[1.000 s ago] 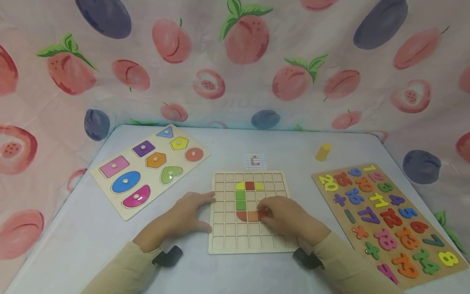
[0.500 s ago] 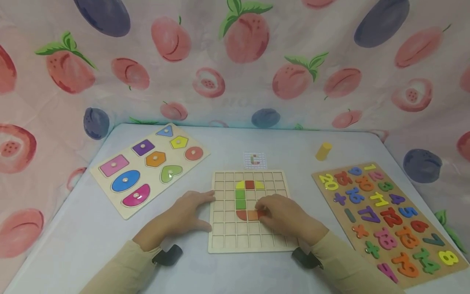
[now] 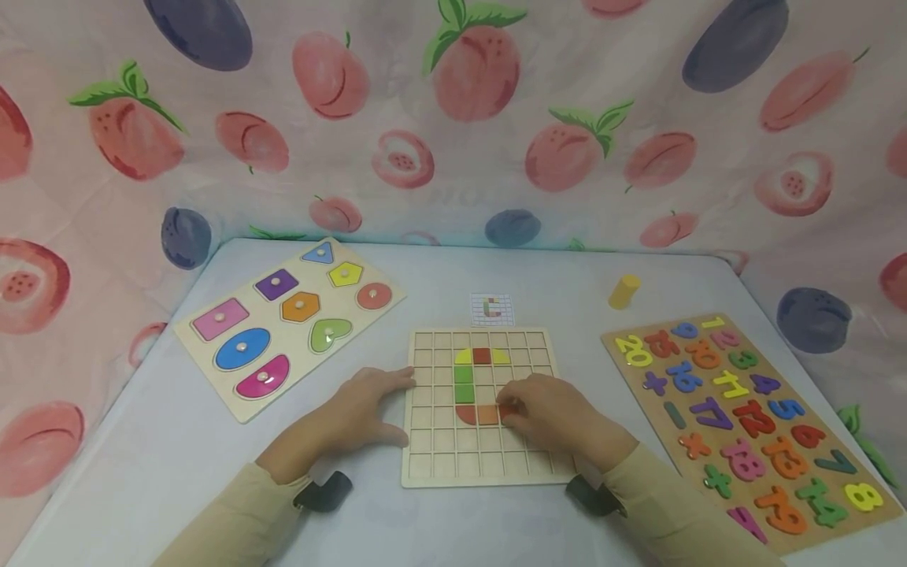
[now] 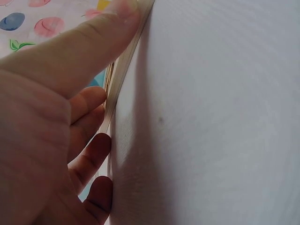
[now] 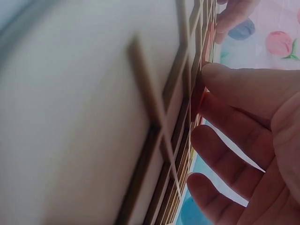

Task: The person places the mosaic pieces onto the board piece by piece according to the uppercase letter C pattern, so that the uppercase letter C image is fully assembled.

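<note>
A wooden grid board (image 3: 432, 465) lies on the table, with colored tiles forming a C-like outline in its cells. Yellow corner tiles flank a red square tile (image 3: 482, 357) along the top. Green tiles (image 3: 464, 383) run down the left side. Below them are a rounded red tile (image 3: 466, 414) and an orange square tile (image 3: 488, 414). My right hand (image 3: 549, 409) pinches another red tile (image 5: 199, 96) between thumb and index finger, at the cell right of the orange one; the hand partly hides its shape. My left hand (image 3: 357, 409) touches the board's left edge with extended fingers.
A small patterned card (image 3: 492, 310) lies behind the board. At left is a shape puzzle (image 3: 248, 405) with knobbed pieces; at right, a number puzzle (image 3: 879, 516). A yellow cylinder (image 3: 624, 292) stands at the back right. Fruit-printed cloth (image 3: 453, 157) rises behind the table.
My right hand has shifted very slightly at the same cell, still on the red tile. The left hand stays in place, and the tiles look unchanged.
</note>
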A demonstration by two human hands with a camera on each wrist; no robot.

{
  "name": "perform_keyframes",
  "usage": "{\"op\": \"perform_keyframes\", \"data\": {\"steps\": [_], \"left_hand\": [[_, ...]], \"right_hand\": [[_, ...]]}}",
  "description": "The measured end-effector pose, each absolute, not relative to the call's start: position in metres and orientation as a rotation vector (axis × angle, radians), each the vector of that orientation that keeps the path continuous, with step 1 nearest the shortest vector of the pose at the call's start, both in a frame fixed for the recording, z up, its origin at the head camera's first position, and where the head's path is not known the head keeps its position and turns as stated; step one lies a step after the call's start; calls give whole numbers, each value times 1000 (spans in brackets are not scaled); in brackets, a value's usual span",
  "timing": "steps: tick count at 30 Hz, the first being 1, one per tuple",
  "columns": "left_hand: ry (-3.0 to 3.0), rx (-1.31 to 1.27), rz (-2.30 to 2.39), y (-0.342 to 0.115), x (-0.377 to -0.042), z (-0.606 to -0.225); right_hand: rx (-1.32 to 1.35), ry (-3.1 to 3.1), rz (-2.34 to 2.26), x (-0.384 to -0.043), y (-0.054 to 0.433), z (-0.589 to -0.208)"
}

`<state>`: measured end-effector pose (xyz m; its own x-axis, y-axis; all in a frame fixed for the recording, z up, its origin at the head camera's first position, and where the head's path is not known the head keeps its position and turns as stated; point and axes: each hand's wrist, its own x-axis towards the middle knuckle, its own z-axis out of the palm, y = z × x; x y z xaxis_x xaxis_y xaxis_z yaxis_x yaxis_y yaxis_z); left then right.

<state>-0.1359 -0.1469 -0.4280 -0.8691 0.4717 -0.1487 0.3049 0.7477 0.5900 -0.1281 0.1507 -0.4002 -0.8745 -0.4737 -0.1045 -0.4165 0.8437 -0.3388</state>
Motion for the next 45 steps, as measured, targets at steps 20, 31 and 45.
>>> {"op": "perform_keyframes", "data": {"steps": [20,31,45], "left_hand": [[2664,601,824,-147,-136,-429],[2662,614,830,-148,-136,-429],[2654,609,829,-147,-135,-427]], "right_hand": [[-647,2847,-477,-127,149,-401],[-585,2855,-512,-128,151,-402],[-429,2811,-596,-130,169,-396]]}}
